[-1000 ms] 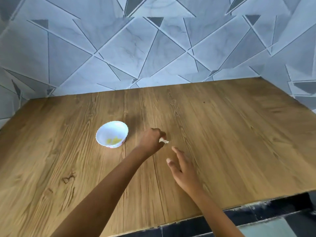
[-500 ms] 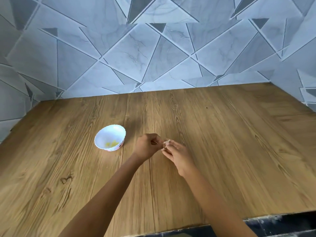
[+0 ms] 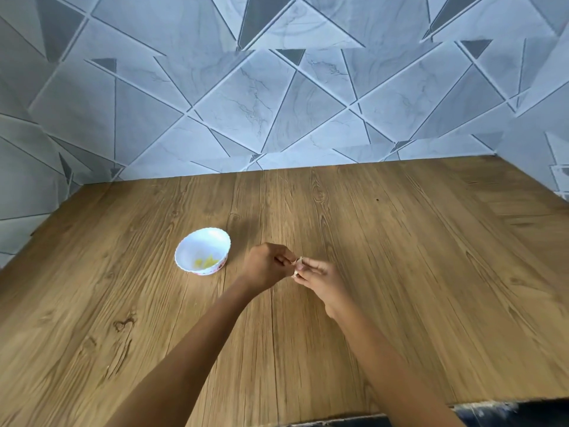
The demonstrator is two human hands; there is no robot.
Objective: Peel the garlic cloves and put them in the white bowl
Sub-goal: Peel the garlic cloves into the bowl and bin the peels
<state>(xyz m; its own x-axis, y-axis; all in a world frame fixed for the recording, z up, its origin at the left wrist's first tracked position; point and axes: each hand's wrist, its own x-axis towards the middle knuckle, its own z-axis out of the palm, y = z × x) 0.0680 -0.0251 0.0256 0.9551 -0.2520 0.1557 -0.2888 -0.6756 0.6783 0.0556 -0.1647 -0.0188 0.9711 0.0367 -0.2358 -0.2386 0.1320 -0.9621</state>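
Peeling step: both hands, left hand (image 3: 267, 266) and right hand (image 3: 320, 277), pinch one garlic clove (image 3: 298, 266) over the tabletop (image 3: 400, 272); next it probably needs skin stripped, then dropping into the white bowl (image 3: 197, 246).

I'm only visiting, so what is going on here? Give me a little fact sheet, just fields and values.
surface: wooden table, tiled wall behind
left hand: pinches clove
right hand: pinches the same clove from the other side
bowl: white, on the table, left of both hands, untouched
in bowl: yellowish pieces, likely peeled garlic
stage: peeling; this clove not yet in bowl
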